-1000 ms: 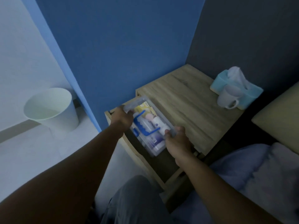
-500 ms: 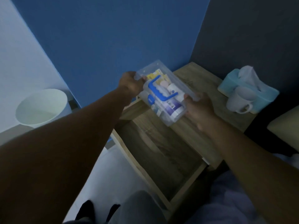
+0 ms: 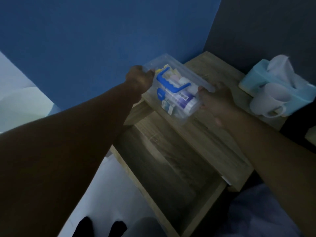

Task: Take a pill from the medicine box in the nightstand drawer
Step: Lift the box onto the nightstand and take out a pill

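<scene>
I hold a clear plastic medicine box (image 3: 174, 93) with a blue handle by its two ends. My left hand (image 3: 139, 79) grips the far-left end and my right hand (image 3: 217, 98) grips the near-right end. The box is over the left part of the wooden nightstand top (image 3: 213, 134), tilted, and I cannot tell whether it touches the wood. Bottles and packets show through its lid. Below it the nightstand drawer (image 3: 171, 173) stands pulled out, with nothing visible inside.
A white mug (image 3: 268, 101) and a teal tissue box (image 3: 256, 77) stand at the right end of the nightstand. Blue wall lies behind, a grey wall to the right. A pale waste bin (image 3: 22, 103) is at the left. Bedding (image 3: 273, 211) lies at the lower right.
Both hands lifted the medicine box out of the drawer and carried it up and over the nightstand top. The drawer is now bare.
</scene>
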Motion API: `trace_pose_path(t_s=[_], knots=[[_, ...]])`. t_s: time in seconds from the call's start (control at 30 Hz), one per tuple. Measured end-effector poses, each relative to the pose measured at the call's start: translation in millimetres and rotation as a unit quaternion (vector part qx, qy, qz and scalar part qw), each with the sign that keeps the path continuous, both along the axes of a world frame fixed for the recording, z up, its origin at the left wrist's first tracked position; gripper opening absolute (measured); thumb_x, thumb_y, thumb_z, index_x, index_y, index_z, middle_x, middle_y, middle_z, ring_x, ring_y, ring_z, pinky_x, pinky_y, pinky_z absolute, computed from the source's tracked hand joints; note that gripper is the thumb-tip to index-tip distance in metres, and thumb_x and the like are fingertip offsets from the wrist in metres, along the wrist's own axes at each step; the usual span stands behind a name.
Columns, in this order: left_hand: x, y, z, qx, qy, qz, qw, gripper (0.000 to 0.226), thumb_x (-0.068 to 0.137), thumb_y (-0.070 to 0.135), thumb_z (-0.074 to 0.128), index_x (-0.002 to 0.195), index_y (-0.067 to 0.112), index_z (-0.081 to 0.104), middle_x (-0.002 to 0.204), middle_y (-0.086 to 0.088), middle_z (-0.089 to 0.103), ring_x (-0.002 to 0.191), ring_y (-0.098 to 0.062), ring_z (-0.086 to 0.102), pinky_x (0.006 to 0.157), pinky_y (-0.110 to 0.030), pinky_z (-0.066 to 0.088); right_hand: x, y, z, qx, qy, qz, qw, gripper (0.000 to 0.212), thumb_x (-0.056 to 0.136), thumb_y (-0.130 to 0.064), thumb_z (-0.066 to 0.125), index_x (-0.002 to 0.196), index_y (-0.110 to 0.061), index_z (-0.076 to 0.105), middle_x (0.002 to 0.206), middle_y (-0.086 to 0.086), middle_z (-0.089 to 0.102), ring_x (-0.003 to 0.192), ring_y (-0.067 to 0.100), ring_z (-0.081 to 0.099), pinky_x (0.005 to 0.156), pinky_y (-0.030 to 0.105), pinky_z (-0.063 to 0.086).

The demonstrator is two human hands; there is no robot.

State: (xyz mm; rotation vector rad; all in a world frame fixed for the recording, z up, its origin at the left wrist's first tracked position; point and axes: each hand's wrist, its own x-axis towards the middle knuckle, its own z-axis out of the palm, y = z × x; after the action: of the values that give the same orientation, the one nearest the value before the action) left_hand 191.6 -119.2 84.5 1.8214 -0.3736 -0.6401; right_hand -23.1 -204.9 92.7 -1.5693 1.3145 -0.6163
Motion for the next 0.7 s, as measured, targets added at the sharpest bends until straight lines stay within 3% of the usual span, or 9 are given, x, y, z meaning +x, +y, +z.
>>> trace_pose_path(t_s=[0.07, 0.13, 0.2, 0.27, 0.33, 0.4, 0.47, 0.57, 0.7], knots=[[-1, 2, -3, -0.015, 0.008, 0.004, 1.000, 0.060, 0.086, 0.031, 0.070, 0.136, 0.004, 0.050, 0.115, -0.006, 0.053, 0.109, -0.029, 0.063, 0.094, -0.041, 0.055, -4, 1, -2, -0.012, -0.006, 0.009, 1.000, 0.054, 0.093, -0.039, 0.062, 0.142, -0.023, 0.044, 0.117, -0.003, 0.055, 0.081, 0.003, 0.059, 0.056, 0.018, 0.051], [-6, 7, -5, -0.026, 0.017, 0.001, 1.000, 0.077, 0.084, 0.036, 0.071, 0.147, 0.008, 0.036, 0.138, -0.006, 0.049, 0.121, -0.027, 0.057, 0.102, -0.040, 0.050, -11, 6, -4, -0.047, 0.019, 0.035, 0.998, 0.054, 0.094, -0.043, 0.059, 0.142, -0.024, 0.043, 0.128, 0.001, 0.055, 0.079, -0.004, 0.054, 0.049, 0.009, 0.045], [-17, 15, -12, -0.030, 0.032, 0.009, 0.999, 0.085, 0.084, 0.040, 0.069, 0.153, 0.016, 0.024, 0.151, -0.007, 0.040, 0.128, -0.025, 0.053, 0.107, -0.040, 0.045, -19, 12, -2, -0.113, 0.063, 0.068, 0.989, 0.060, 0.093, -0.049, 0.057, 0.146, -0.026, 0.038, 0.141, 0.004, 0.045, 0.092, 0.001, 0.056, 0.051, 0.003, 0.043], [-33, 23, -23, -0.027, 0.050, 0.031, 0.998, 0.074, 0.086, 0.039, 0.066, 0.148, 0.017, 0.032, 0.140, -0.007, 0.050, 0.119, -0.025, 0.059, 0.103, -0.043, 0.048, -24, 15, 0, -0.201, 0.098, 0.117, 0.968, 0.069, 0.090, -0.057, 0.055, 0.149, -0.030, 0.031, 0.151, 0.005, 0.034, 0.126, 0.018, 0.050, 0.083, 0.021, 0.052], [-50, 28, -34, -0.031, 0.090, 0.041, 0.995, 0.059, 0.086, 0.038, 0.064, 0.138, 0.016, 0.045, 0.128, -0.008, 0.059, 0.107, -0.024, 0.064, 0.097, -0.045, 0.053, -28, 17, 2, -0.266, 0.141, 0.200, 0.932, 0.074, 0.090, -0.063, 0.050, 0.150, -0.025, 0.028, 0.156, 0.007, 0.031, 0.142, 0.023, 0.035, 0.107, 0.044, 0.044], [-61, 28, -40, -0.044, 0.127, 0.039, 0.990, 0.054, 0.086, 0.038, 0.066, 0.134, 0.014, 0.053, 0.122, -0.008, 0.064, 0.101, -0.023, 0.068, 0.093, -0.042, 0.056, -32, 20, 1, -0.296, 0.189, 0.267, 0.897, 0.081, 0.091, -0.065, 0.044, 0.153, -0.017, 0.024, 0.162, 0.007, 0.023, 0.150, 0.024, 0.022, 0.118, 0.047, 0.029], [-65, 25, -42, -0.081, 0.149, 0.047, 0.984, 0.041, 0.087, 0.033, 0.069, 0.119, 0.008, 0.064, 0.108, -0.008, 0.070, 0.094, -0.024, 0.072, 0.085, -0.038, 0.060, -36, 23, -2, -0.326, 0.223, 0.280, 0.875, 0.091, 0.091, -0.069, 0.040, 0.156, -0.011, 0.015, 0.166, 0.008, 0.011, 0.153, 0.023, 0.010, 0.119, 0.040, 0.019], [-66, 23, -39, -0.111, 0.162, 0.080, 0.977, 0.031, 0.081, 0.033, 0.077, 0.095, 0.006, 0.070, 0.093, -0.009, 0.073, 0.083, -0.021, 0.074, 0.072, -0.030, 0.061, -35, 22, -1, -0.349, 0.252, 0.269, 0.861, 0.101, 0.087, -0.074, 0.044, 0.156, -0.007, 0.014, 0.166, 0.010, 0.011, 0.153, 0.023, 0.009, 0.118, 0.039, 0.022], [-68, 22, -38, -0.089, 0.152, 0.107, 0.979, 0.042, 0.075, 0.037, 0.081, 0.101, 0.007, 0.069, 0.090, -0.004, 0.071, 0.077, -0.014, 0.067, 0.066, -0.024, 0.054, -32, 22, 1, -0.363, 0.281, 0.263, 0.849, 0.111, 0.079, -0.078, 0.052, 0.156, -0.007, 0.016, 0.166, 0.011, 0.014, 0.153, 0.024, 0.012, 0.117, 0.039, 0.025]])
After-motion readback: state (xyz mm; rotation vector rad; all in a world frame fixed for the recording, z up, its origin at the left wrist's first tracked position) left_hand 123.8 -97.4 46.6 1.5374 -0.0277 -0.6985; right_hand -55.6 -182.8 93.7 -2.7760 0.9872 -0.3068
